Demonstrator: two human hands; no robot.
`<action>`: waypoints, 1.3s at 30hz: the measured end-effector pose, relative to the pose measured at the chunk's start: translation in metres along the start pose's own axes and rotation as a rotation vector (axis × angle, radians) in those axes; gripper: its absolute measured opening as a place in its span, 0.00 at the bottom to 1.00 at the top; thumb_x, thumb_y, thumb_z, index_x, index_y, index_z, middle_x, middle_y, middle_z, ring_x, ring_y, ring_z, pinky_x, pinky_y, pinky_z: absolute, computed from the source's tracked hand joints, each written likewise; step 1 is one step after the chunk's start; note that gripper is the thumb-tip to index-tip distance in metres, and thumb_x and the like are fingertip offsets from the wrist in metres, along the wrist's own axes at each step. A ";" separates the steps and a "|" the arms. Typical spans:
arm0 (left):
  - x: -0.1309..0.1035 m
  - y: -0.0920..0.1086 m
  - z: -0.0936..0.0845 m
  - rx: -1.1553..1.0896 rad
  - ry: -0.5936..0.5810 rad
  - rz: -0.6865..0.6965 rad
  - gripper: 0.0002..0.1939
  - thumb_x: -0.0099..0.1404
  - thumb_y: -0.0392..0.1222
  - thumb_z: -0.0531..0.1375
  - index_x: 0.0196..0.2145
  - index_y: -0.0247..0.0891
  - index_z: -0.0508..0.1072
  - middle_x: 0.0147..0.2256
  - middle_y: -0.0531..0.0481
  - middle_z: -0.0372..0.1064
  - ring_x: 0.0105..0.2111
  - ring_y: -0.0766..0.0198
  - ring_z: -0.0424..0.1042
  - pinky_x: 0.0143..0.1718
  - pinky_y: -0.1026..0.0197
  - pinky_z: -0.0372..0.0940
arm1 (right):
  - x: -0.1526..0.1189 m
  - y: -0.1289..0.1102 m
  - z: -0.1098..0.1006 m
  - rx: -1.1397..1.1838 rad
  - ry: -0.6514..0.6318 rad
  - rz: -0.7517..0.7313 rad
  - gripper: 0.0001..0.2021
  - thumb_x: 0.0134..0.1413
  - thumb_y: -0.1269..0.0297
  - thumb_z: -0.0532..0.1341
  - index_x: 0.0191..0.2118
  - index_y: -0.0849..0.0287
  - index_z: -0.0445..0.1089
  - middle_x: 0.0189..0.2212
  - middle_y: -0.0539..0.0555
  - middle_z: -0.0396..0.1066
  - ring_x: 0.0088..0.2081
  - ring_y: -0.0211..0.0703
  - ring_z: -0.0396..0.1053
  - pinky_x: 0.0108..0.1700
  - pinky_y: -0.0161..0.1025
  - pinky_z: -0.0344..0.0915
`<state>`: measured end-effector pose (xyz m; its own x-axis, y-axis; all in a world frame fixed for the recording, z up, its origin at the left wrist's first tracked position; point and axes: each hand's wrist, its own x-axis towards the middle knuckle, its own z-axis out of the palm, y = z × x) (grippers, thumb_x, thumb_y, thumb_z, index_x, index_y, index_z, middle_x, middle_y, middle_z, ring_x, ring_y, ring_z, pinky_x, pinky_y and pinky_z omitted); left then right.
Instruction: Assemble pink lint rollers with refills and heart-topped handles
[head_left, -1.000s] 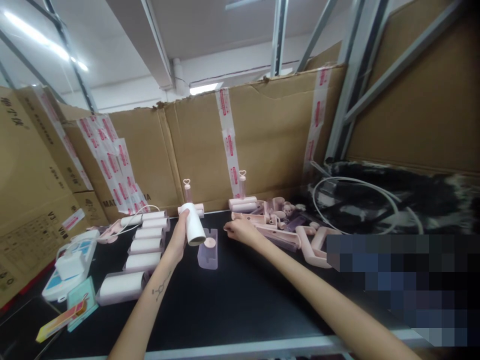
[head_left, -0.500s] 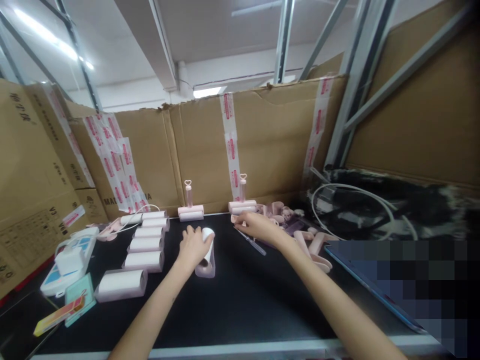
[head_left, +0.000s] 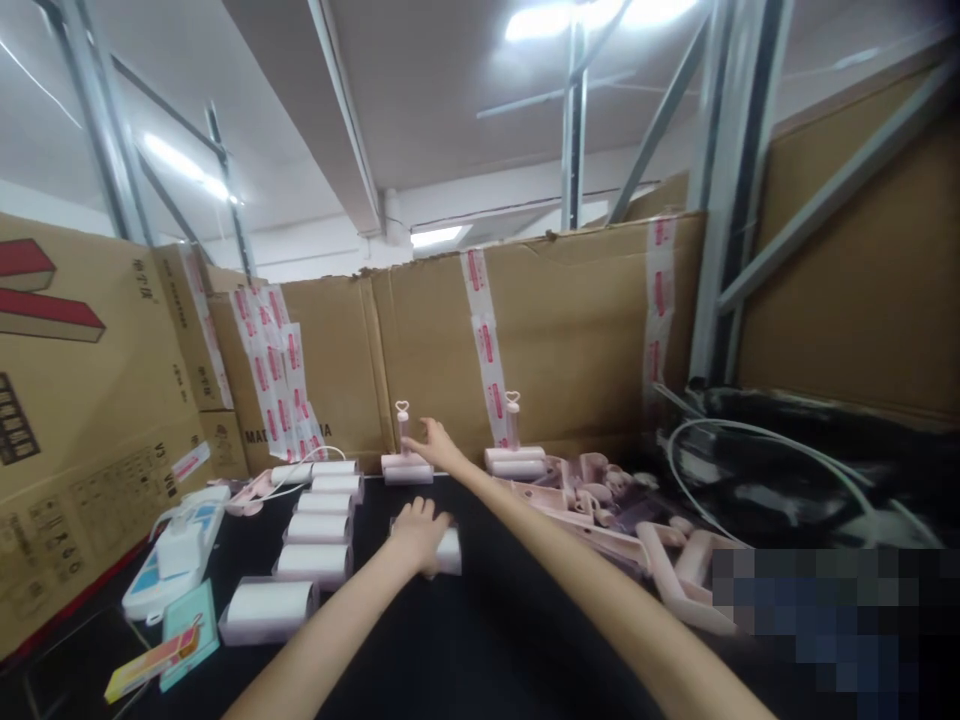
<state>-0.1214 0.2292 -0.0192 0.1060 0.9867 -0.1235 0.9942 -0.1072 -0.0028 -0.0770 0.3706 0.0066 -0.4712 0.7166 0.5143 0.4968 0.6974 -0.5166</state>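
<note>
My left hand (head_left: 418,536) lies over a white lint roll (head_left: 448,550) in a translucent pinkish case on the black table, fingers curled across it. The hand hides most of the roll. My right hand (head_left: 437,446) reaches across to the back, fingers apart, holding nothing I can see. Its thumb is close to the stem of a pink lint roller (head_left: 407,466) that stands upright with a heart-shaped loop on top; I cannot tell whether they touch. A second such lint roller (head_left: 515,460) stands to the right, against the cardboard.
Several white rolls in cases (head_left: 313,563) line the left side. A power strip (head_left: 176,555), a teal card (head_left: 187,630) and a yellow-orange packet (head_left: 154,665) lie farther left. Pink plastic parts (head_left: 592,490) are heaped on the right. A cardboard wall (head_left: 427,350) closes the back.
My right hand has left the parts at the right and moved left to the standing lint roller. The roll under my left hand, earlier tilted, now lies in its case. The view has tilted up.
</note>
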 end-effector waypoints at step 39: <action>-0.026 0.020 0.004 -1.384 0.476 0.338 0.19 0.57 0.51 0.60 0.40 0.36 0.63 0.22 0.58 0.60 0.20 0.71 0.64 0.18 0.71 0.56 | -0.146 0.072 -0.077 -0.468 -0.124 -0.089 0.08 0.45 0.73 0.60 0.35 0.65 0.71 0.46 0.69 0.66 0.51 0.61 0.60 0.53 0.52 0.53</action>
<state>-0.1041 0.2005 -0.0200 0.0522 0.9155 0.3990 0.1219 -0.4024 0.9073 0.0838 0.3156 -0.0526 -0.5959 0.6704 0.4423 0.7114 0.6961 -0.0967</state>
